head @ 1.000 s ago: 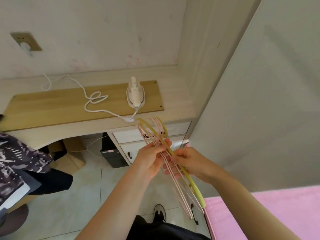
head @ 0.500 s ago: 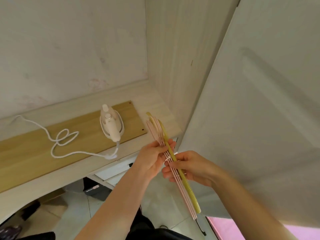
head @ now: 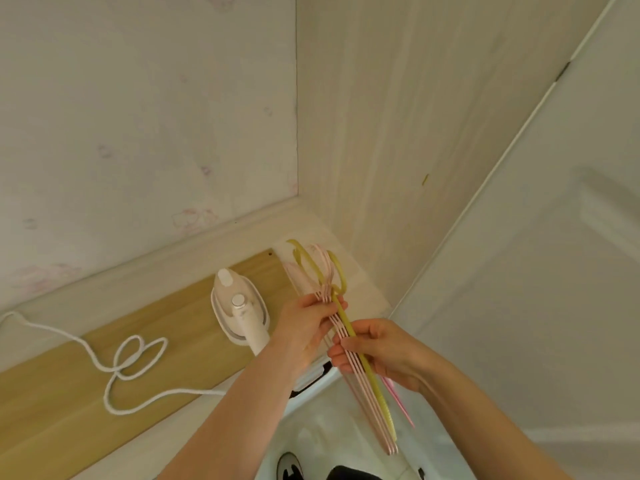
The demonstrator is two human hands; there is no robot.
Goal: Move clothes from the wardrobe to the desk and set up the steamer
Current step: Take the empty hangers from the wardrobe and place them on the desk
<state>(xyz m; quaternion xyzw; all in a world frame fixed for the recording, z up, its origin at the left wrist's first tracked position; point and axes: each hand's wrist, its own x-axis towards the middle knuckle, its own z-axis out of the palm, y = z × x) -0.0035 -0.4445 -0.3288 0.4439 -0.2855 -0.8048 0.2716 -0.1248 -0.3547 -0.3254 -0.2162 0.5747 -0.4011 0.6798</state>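
At centre frame the left hand grips a bundle of pink and yellow-green hangers just below their hooks, and the right hand clasps the shafts lower down. The steamer stands on a wooden board on the tabletop, just left of the left hand, with its white cord looping toward the left edge.

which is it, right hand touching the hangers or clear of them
Touching. The head view shows the right hand with its fingers curled round the hangers, no gap between them.
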